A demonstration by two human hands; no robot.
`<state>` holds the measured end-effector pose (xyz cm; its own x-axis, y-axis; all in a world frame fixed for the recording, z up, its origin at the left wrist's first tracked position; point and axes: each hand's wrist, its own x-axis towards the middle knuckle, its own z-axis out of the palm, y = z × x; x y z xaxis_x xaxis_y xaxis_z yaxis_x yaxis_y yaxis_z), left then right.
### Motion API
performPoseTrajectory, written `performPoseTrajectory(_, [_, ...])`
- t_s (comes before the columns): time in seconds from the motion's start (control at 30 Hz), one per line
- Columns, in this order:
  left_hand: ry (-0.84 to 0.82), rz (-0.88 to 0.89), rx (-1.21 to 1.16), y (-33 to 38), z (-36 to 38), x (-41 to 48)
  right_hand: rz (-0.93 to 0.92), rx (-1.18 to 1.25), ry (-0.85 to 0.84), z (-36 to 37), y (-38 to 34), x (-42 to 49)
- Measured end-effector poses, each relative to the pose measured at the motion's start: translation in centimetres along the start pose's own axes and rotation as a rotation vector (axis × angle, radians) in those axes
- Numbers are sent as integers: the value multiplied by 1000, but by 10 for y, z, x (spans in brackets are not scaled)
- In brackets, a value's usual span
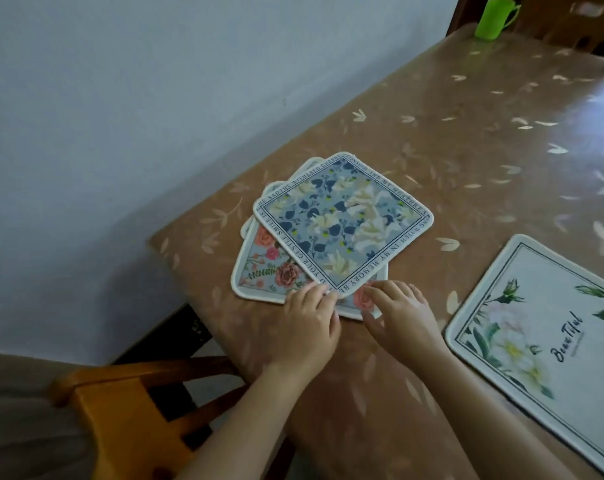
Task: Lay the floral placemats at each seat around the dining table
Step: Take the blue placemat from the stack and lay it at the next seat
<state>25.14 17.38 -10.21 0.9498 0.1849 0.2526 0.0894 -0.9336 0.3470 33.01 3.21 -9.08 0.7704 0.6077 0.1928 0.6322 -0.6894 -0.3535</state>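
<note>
Head view: a fanned stack of mats lies by the table's [467, 150] near-left corner. One white placemat [543, 327] is already laid along the near edge, so the step in hand is probably freeing the next.

The blue placemat [342, 220] on top is nearly square and sits diamond-wise, a corner pointing at the person. The left hand [311, 317] touches that corner; whether it pinches, I cannot tell. The right hand [402, 313] rests flat-fingered on the rose placemat [266, 271] beneath. The next move calls for lifting only the top mat.
</note>
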Motion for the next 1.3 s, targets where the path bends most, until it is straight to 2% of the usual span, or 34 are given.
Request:
performPoseTrajectory(0.2, [-87, -58, -45, -5, 38, 25, -10, 23, -11, 29, 28, 23])
performPoseTrajectory(0.57, [-90, -87, -91, -19, 79, 38, -165, 132, -136, 67, 61, 45])
performPoseTrajectory(0.93, [-58, -152, -162, -25, 88, 43, -273, 213, -63, 75, 75, 61])
performPoseTrajectory(1.13, [12, -92, -161, -15, 83, 45, -228, 296, -24, 75, 67, 72])
performPoseTrajectory(1.3, [5, -175, -297, -15, 74, 49, -196, 299, -73, 64, 66, 62])
